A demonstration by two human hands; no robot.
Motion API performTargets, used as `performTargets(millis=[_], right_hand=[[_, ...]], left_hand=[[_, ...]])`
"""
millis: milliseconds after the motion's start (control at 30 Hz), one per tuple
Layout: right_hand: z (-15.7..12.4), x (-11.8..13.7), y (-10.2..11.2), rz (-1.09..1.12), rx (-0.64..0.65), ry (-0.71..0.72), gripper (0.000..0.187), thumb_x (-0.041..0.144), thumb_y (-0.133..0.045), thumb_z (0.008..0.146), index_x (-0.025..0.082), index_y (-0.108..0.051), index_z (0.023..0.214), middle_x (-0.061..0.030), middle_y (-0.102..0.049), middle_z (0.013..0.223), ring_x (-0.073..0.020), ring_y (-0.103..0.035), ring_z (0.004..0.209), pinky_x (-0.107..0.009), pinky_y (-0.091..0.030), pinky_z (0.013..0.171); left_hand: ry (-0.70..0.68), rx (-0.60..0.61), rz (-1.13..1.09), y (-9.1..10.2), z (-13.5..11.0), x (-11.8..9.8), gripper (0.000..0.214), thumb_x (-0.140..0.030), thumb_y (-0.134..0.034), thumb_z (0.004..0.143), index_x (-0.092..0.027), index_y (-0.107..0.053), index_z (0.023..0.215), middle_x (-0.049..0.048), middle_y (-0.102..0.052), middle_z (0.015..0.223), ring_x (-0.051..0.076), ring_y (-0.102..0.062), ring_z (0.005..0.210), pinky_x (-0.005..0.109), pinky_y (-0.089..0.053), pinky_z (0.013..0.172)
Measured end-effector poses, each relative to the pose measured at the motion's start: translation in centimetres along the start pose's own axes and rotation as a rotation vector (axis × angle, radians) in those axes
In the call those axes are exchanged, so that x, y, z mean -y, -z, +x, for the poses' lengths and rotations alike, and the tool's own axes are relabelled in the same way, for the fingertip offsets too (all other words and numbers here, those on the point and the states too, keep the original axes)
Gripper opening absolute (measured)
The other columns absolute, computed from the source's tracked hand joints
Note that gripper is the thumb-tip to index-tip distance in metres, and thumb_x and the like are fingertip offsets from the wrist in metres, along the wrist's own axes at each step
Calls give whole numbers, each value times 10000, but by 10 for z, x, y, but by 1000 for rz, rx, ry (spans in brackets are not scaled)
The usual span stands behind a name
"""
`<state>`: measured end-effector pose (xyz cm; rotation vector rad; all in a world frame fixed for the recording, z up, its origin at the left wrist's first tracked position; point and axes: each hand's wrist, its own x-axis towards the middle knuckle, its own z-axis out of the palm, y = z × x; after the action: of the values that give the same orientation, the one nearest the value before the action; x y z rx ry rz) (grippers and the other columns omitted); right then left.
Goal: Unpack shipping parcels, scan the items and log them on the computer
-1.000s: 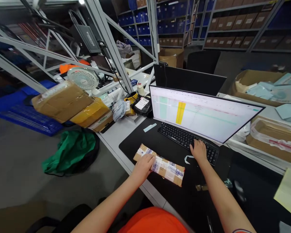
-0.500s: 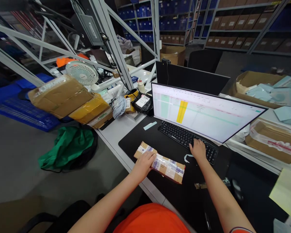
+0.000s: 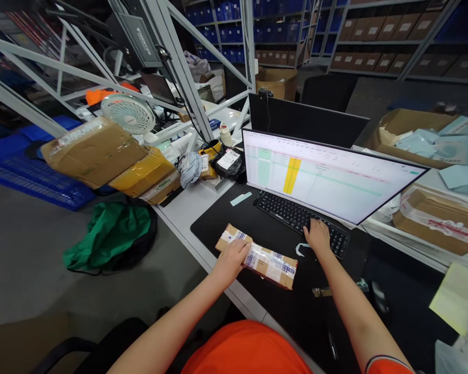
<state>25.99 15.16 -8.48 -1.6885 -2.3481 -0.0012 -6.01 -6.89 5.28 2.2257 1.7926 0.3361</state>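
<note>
A slim cardboard parcel [image 3: 273, 265], wrapped in clear tape with purple print, lies slantwise on the black desk mat [image 3: 208, 228]. My left hand [image 3: 234, 255] is over the parcel's middle, its fingers curved across the top and closed on it; the thumb is hard to make out. Farther right, my right hand [image 3: 317, 236] rests at the right part of the black keyboard [image 3: 284, 213], holding nothing, with its fingers apart on the keys. Behind the keyboard stands a lit monitor [image 3: 327, 174] with a spreadsheet that has a yellow column.
Stacked cartons [image 3: 97, 150] and a black plastic-wrapped parcel [image 3: 229, 163] sit left of the monitor. A mouse [image 3: 379, 297], pen [image 3: 333, 345] and paper strip [image 3: 241, 199] lie on the desk. An open carton [image 3: 437, 223] is at right; a green bag [image 3: 109, 236] is on the floor.
The view has shifted very slightly. Both hands stay in nearly the same places, the left on the parcel and the right on the keyboard.
</note>
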Motion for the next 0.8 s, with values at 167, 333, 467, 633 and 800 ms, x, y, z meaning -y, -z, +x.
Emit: performTargets(millis=[167, 333, 467, 633, 800], right_hand=[[0, 0, 0, 4, 4, 2, 470, 363, -404, 995, 44, -560, 1302, -239, -651, 1284, -350, -512, 1251, -463, -343, 1111], [0, 0, 1, 18, -2, -1, 477, 357, -412, 998, 32, -565, 1312, -236, -638, 1323, -347, -512, 1255, -459, -355, 1110], [-4, 3, 2, 24, -21, -24, 500, 358, -421, 999, 19, -555, 1341, -237, -613, 1373, -358, -454, 1344, -488, -320, 1157], [-2, 32, 4, 115, -78, 46, 496, 332, -413, 1003, 33, -563, 1369, -229, -563, 1452, -360, -393, 1417, -522, -294, 1195], [23, 80, -4, 187, 53, 234, 492, 282, -415, 993, 48, -558, 1402, -220, -570, 1449, -342, -407, 1416, -524, -317, 1196]], left_hand=[[-4, -12, 16, 0, 0, 0, 602, -62, -693, 778, -230, -546, 1337, 135, -618, 1344, 337, -585, 1283, 541, -498, 1100], [-13, -5, 37, 4, 1, -3, 598, -64, -704, 774, -226, -539, 1325, 141, -624, 1323, 334, -598, 1258, 530, -509, 1085], [-27, -16, 66, 2, 2, -2, 629, -44, -716, 749, -215, -531, 1325, 152, -629, 1325, 342, -612, 1238, 542, -520, 1075], [-70, -71, 81, -2, 1, 0, 642, -25, -705, 740, -204, -523, 1328, 160, -642, 1306, 347, -621, 1228, 541, -536, 1062], [-86, -102, 81, -1, 1, 2, 627, -17, -676, 734, -200, -529, 1315, 154, -658, 1276, 334, -639, 1202, 537, -551, 1054]])
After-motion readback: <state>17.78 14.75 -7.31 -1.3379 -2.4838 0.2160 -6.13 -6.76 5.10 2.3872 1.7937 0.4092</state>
